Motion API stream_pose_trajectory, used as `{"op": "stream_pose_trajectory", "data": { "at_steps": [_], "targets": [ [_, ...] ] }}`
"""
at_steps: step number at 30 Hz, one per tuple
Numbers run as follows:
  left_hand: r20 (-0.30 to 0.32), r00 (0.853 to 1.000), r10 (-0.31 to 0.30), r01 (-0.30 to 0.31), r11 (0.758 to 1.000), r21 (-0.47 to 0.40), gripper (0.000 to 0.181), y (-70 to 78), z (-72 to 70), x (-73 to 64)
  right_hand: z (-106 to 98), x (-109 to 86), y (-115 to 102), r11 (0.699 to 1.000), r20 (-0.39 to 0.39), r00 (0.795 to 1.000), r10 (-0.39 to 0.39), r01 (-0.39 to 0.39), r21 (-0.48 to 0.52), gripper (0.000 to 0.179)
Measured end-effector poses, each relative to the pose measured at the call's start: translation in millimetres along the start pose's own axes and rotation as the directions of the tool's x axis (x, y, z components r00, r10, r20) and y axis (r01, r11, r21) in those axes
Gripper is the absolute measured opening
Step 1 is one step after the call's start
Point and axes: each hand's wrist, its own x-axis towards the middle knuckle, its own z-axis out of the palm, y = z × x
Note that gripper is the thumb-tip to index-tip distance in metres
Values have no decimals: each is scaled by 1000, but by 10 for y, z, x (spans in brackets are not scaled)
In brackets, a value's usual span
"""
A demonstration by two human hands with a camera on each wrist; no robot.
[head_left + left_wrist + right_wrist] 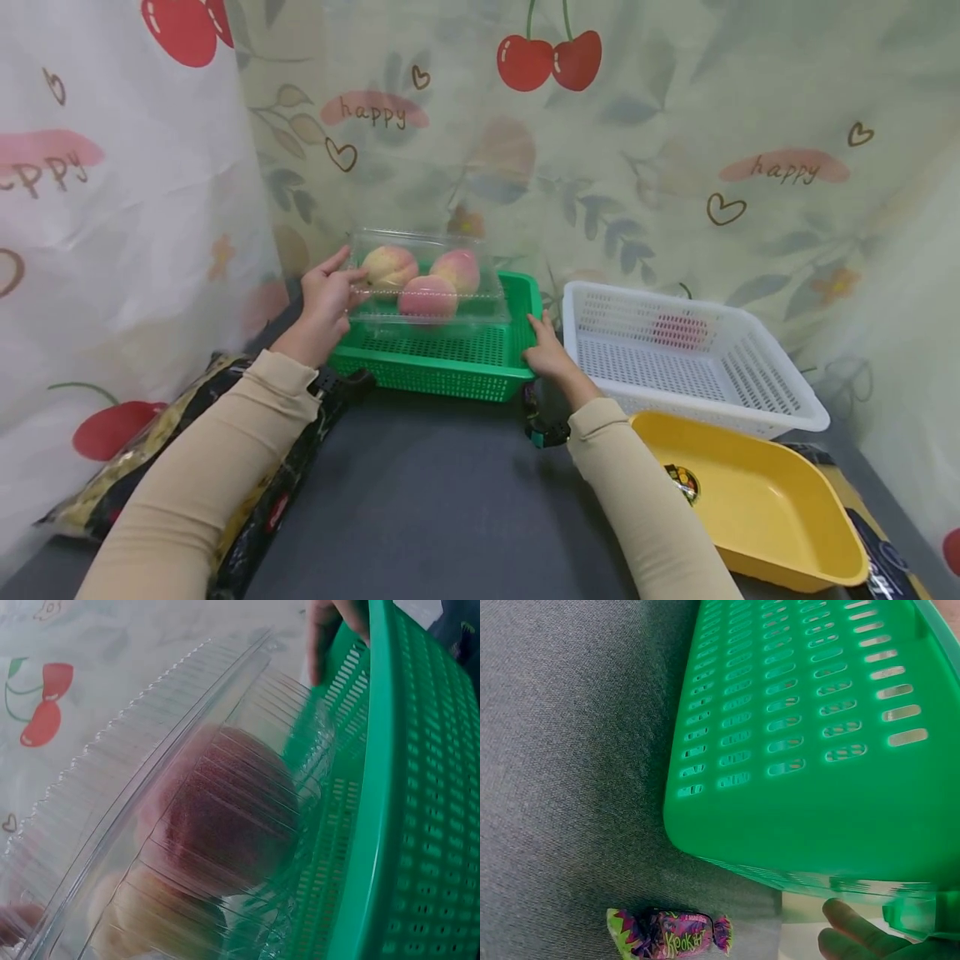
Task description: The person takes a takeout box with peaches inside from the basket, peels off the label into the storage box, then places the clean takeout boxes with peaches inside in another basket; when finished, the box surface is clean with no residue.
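Note:
My left hand (pixel 326 296) grips the left end of a clear plastic clamshell box (pixel 480 304). Inside the box are three peaches (pixel 427 297), pink and yellow. The box is held tilted over a green perforated basket (pixel 435 379), partly overlapping its opening. In the left wrist view the box's ribbed side and a peach (pixel 225 810) appear close beside the basket's rim. My right hand (pixel 551 354) holds the right end of the green basket by its rim. Its fingertips (pixel 847 919) show near the basket's end in the right wrist view.
A white perforated basket (pixel 697 408) stands to the right, with a yellow tub (pixel 780 500) in front of it. Black and gold packages (pixel 172 417) lie at the left. A wrapped candy (pixel 679 934) rests on the grey table (pixel 450 500) by the green basket.

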Motion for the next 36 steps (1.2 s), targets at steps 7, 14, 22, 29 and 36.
{"op": "stream_pose_trajectory", "data": {
  "at_steps": [7, 14, 22, 29, 36],
  "targets": [
    [-29, 999, 18, -17, 999, 31, 58, -26, 19, 35, 40, -36, 66, 999, -32, 999, 24, -23, 27, 77],
    [6, 1000, 18, -18, 996, 89, 58, -40, 77, 41, 100, -85, 122, 997, -49, 997, 53, -50, 65, 77],
    [28, 998, 57, -60, 992, 109, 58, 3, 185, 62, 42, -36, 50, 996, -73, 997, 38, -32, 81, 78],
    [39, 998, 44, -48, 993, 104, 59, 19, 165, 104, 46, -17, 25, 996, -49, 998, 39, -35, 88, 79],
    [32, 999, 24, -28, 991, 133, 57, 6, 121, 180, 30, -17, 1, 997, -46, 999, 22, -19, 71, 78]
  ]
}}
